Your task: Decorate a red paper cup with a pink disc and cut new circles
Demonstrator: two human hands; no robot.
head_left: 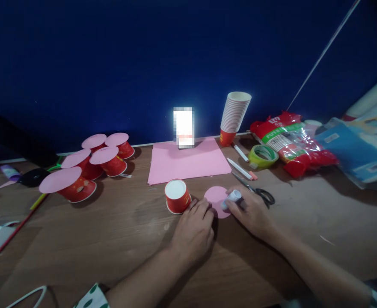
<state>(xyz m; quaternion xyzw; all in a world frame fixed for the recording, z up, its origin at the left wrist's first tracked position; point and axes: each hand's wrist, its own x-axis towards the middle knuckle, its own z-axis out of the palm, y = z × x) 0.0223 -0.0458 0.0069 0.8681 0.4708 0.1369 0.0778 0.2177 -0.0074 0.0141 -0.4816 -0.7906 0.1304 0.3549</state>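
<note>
Flat on the brown tabletop [127,239] lies a pink paper circle [215,196]; the right hand [252,212] pinches a glue stick [233,197] over it, while the left hand [193,229], fingers loosely open, rests at its edge beside an upturned red paper cup [178,203]. Farther back are nested paper cups [235,117] and a red plastic bag [295,164] reading "PAPER".

disc [214,197]: pnk | cup [177,200]: red/wht | sleeve [92,298]: wht w/ grn dots | wall [137,64]: dk blu
</note>
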